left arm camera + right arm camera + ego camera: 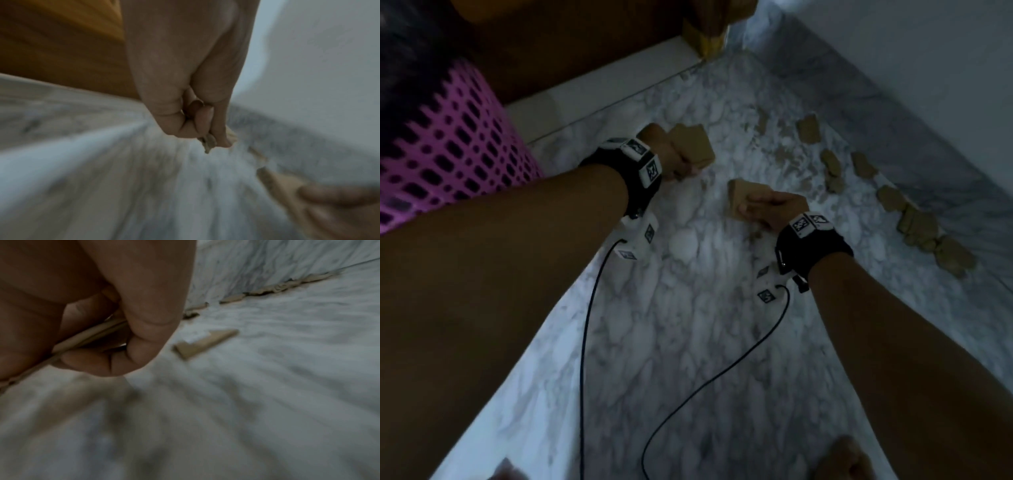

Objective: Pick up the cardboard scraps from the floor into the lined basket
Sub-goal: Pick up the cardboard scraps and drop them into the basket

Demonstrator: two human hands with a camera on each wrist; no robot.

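A marble floor (688,342) carried the scene, bounded by a white wall (928,68) on the right and wooden furniture (551,44) along its far left edge. A pink mesh basket (441,150) stood at the left edge of the floor, beside the left forearm. A loose row of cardboard scraps (914,219) lay along the floor's right edge, at the base of the wall, with a few more (808,128) toward the far corner. The left hand (674,161) was closed around several cardboard pieces (695,145), held above the floor near the basket. The right hand (774,209) gripped another cardboard piece (739,198), fingers curled over its edge, just beside the left hand. Black wrist straps with cables hung from both arms.
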